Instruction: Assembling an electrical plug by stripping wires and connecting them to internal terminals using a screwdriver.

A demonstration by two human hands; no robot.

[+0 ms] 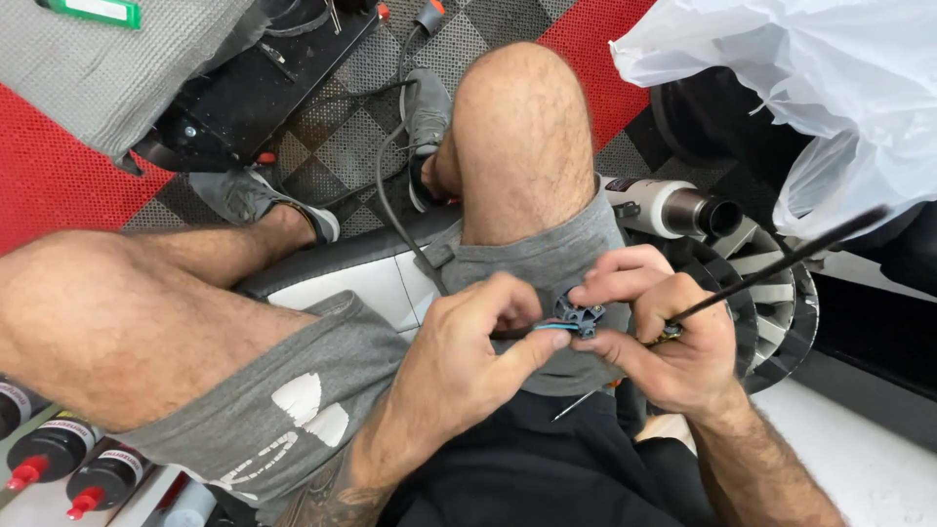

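Observation:
My left hand [464, 356] and my right hand [656, 327] meet over my right thigh, both pinching a small dark star-shaped plastic part [578, 315] with a blue edge. My left thumb and forefinger press on its left side. My right hand grips its right side and also holds a thin black rod [781, 261], which slants up to the right. A thin metal tip [576, 405] pokes out below my right hand.
I sit on a low black and white seat [342, 273] with grey shorts on. A black cable [386, 195] runs over the red and grey tiled floor. A wheel [781, 283], a polishing tool [673, 207] and a white plastic sheet [830, 88] lie right; bottles [59, 454] stand lower left.

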